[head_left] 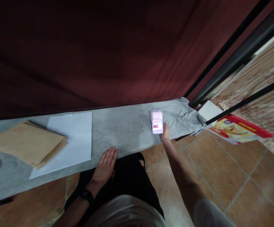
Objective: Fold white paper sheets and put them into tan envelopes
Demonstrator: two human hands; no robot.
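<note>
Both hands are showing: the right hand (165, 131) is gripping a phone (157, 124) by its edge, over the right part of the grey table (120, 126); the left hand (105, 164) is lying flat, holding nothing, at the table's near edge. The phone's screen is glowing, brown envelopes (28, 142) are lying untouched, partly over white paper (81, 138), toward the table's left end, and nothing is showing how much is left. Whatever the envelopes, or the printed package (242, 130) beyond the table's right end, are containing is hiding from view.
</note>
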